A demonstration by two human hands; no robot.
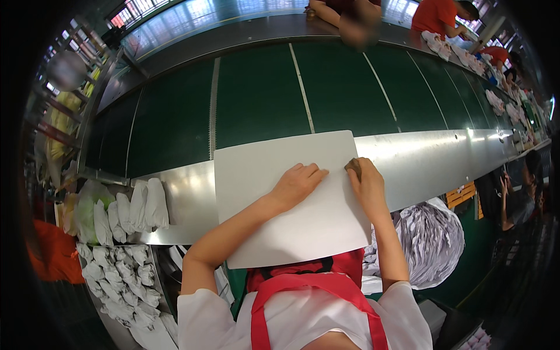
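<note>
A large white sheet of paper [274,233] lies across the metal ledge in front of me, its near edge reaching over my red apron. Whether it is one sheet or a stack, I cannot tell. My left hand [298,185] rests on the middle of it with fingers slightly bent, holding nothing I can see. At the sheet's right edge, my right hand [367,182] grips a small brown block [354,165] between thumb and fingers.
A green conveyor belt [256,93] runs beyond the metal ledge [408,157]. White wrapped bundles [119,216] stand at left, above a tray of more wrapped pieces [119,280]. At right sits a large bag of crumpled white paper [431,245]. Several people work across and along the belt.
</note>
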